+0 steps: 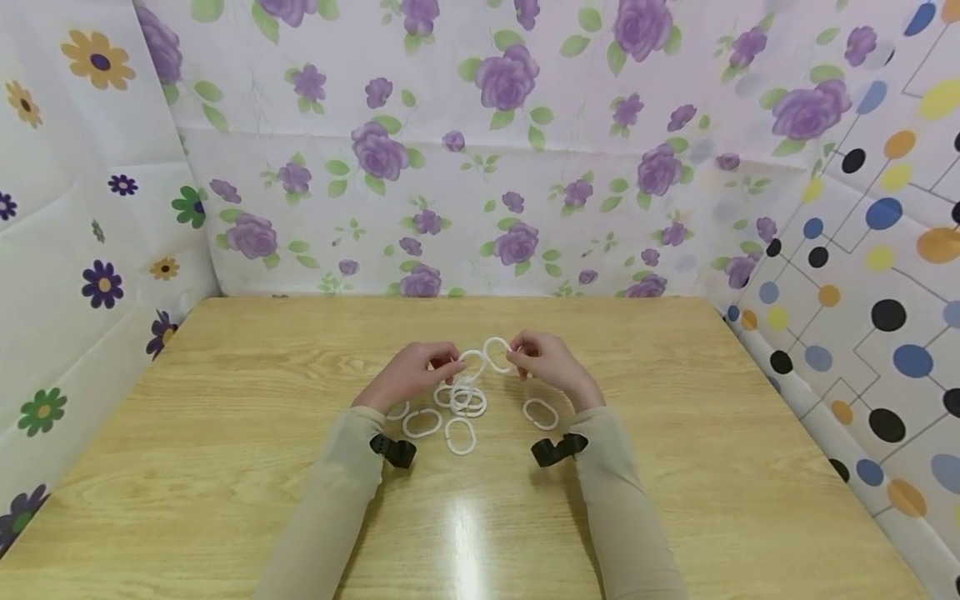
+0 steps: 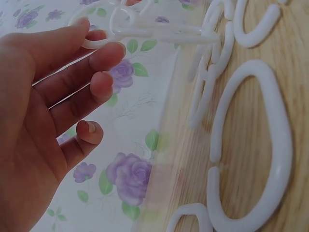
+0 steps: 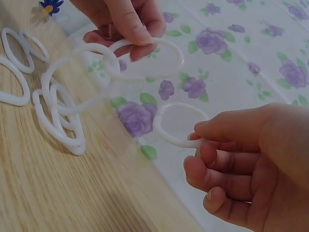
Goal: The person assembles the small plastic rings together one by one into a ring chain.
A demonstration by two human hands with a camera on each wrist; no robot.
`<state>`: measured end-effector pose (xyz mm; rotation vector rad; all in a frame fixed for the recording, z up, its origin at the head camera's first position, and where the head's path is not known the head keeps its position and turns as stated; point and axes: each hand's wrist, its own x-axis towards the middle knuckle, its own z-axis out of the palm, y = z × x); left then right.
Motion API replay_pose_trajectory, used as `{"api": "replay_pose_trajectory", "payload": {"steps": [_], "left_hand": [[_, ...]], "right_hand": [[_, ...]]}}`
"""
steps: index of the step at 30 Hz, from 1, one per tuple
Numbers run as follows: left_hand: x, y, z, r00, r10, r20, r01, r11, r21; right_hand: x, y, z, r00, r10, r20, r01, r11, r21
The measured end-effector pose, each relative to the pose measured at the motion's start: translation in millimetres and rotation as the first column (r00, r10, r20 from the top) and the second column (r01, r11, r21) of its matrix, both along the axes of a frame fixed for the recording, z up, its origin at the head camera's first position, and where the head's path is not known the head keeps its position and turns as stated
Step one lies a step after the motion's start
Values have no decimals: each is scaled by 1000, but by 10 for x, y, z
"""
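Note:
Between thumb and fingertips, my left hand (image 1: 412, 372) pinches a white oval plastic chain link (image 3: 182, 60). That link is joined to another white link (image 3: 47, 84), which leads down to a small heap of linked pieces (image 3: 67, 140) on the table. Opposite, my right hand (image 1: 551, 364) pinches a single white link (image 3: 176, 144) by its near side. The two held links are raised, and a gap shows between them in the right wrist view. My right hand's other fingers are loosely bent.
Several loose white links lie on the wooden table (image 1: 300, 492): one link (image 2: 285, 145) by the left wrist, another link (image 1: 474, 436) nearer me, and one link (image 1: 557, 417) below the right hand. A flowered cloth (image 1: 450, 208) hangs behind the table's far edge.

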<state>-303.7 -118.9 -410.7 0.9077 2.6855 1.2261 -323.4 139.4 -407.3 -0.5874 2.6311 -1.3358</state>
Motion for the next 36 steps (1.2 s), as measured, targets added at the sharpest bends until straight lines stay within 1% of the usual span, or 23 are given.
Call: {"api": "replay_pose_trajectory", "payload": {"steps": [5, 6, 8, 12, 13, 14, 20, 26, 33, 36], "left_hand": [[7, -2, 6, 999, 38, -29, -39, 999, -6], [7, -2, 8, 998, 44, -39, -44, 999, -8], [9, -7, 11, 997, 55, -61, -56, 998, -12], [11, -20, 15, 994, 66, -91, -68, 998, -17], [10, -22, 15, 993, 67, -100, -69, 997, -17], [10, -24, 15, 992, 69, -108, -72, 997, -17], [5, -28, 15, 982, 77, -170, -80, 997, -10], [17, -20, 28, 983, 83, -167, -84, 996, 1], [20, -26, 43, 984, 91, -154, -92, 996, -2], [17, -29, 36, 985, 80, -153, -82, 997, -7]], "right_hand": [[-2, -50, -19, 999, -2, 32, 3, 999, -45], [27, -67, 20, 999, -1, 44, 3, 999, -55], [35, -83, 31, 998, -2, 63, 6, 997, -73], [44, -109, 49, 995, -4, 103, 15, 994, -104], [17, -105, 13, 994, -3, 109, 15, 993, -113], [16, -109, 10, 993, -1, 117, 16, 993, -121], [44, -132, 49, 989, 17, 149, 6, 988, -155], [48, -144, 54, 986, 51, 160, -22, 984, -177], [57, -145, 76, 989, 75, 127, -55, 987, -154], [59, -133, 91, 991, 83, 109, -68, 988, -139]]}}
